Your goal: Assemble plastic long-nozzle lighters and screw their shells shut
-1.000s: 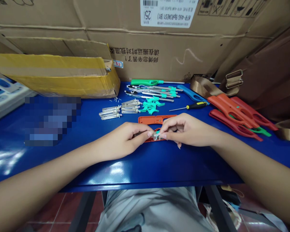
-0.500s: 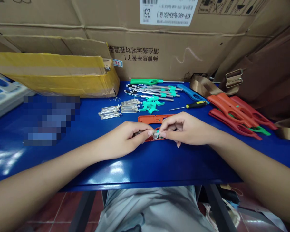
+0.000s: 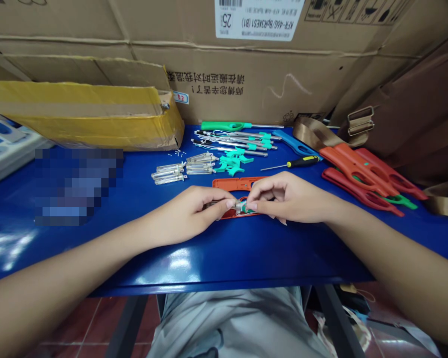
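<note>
My left hand (image 3: 194, 211) and my right hand (image 3: 283, 196) meet over an orange plastic handle shell (image 3: 233, 184) lying on the blue table (image 3: 224, 248). Both hands are closed in a pinch on a small clear and metal part (image 3: 241, 206) with a teal piece beside it, set in the shell. Just beyond lie several clear metal-tipped parts (image 3: 182, 169) and a heap of teal plastic triggers (image 3: 233, 163).
Metal rods with teal fittings (image 3: 235, 140), a green handle (image 3: 224, 126), a blue handle (image 3: 294, 144) and a yellow-black screwdriver (image 3: 298, 162) lie farther back. Red and orange handle shells (image 3: 362, 174) are piled at the right. Cardboard boxes (image 3: 89, 112) stand behind.
Both hands stay pinched over the small part. My right hand's fingers have dropped slightly toward the shell; otherwise hardly anything has moved.
</note>
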{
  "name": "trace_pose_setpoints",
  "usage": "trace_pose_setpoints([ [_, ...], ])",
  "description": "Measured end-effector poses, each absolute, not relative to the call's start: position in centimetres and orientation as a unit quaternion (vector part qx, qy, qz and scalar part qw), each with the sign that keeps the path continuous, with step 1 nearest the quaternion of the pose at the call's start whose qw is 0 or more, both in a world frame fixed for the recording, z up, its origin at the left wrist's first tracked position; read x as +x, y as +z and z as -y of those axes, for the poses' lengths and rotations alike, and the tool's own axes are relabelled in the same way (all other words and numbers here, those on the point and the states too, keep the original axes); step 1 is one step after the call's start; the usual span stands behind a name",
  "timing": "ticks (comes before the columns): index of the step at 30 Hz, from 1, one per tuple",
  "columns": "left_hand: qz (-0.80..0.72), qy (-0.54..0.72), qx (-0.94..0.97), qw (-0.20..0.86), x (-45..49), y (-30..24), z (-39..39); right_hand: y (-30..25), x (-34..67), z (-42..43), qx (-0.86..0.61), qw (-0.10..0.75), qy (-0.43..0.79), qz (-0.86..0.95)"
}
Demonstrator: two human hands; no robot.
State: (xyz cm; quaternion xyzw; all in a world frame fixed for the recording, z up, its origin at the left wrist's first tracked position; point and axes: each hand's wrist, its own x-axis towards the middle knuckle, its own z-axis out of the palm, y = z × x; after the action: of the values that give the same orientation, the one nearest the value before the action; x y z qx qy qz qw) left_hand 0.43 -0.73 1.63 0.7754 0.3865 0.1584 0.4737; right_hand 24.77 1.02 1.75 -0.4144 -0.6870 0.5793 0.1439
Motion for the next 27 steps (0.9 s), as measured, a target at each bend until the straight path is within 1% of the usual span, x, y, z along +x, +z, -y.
trace_pose_setpoints([
  [7,-0.396,0.158,0.764,0.484,0.52,1.45,0.64,1.47,24.83,-1.06,-0.408,0.166,0.557,0.704],
  [13,-0.403,0.160,0.753,0.495,0.67,1.15,0.71,1.58,24.32,-1.02,-0.383,0.207,0.527,0.730],
  [22,-0.408,0.177,0.744,0.498,0.88,0.85,0.88,1.19,24.33,-1.00,-0.414,0.174,0.564,0.693],
  [27,-0.407,0.177,0.745,0.498,0.82,1.12,0.68,1.70,24.21,-1.03,-0.425,0.176,0.565,0.685],
])
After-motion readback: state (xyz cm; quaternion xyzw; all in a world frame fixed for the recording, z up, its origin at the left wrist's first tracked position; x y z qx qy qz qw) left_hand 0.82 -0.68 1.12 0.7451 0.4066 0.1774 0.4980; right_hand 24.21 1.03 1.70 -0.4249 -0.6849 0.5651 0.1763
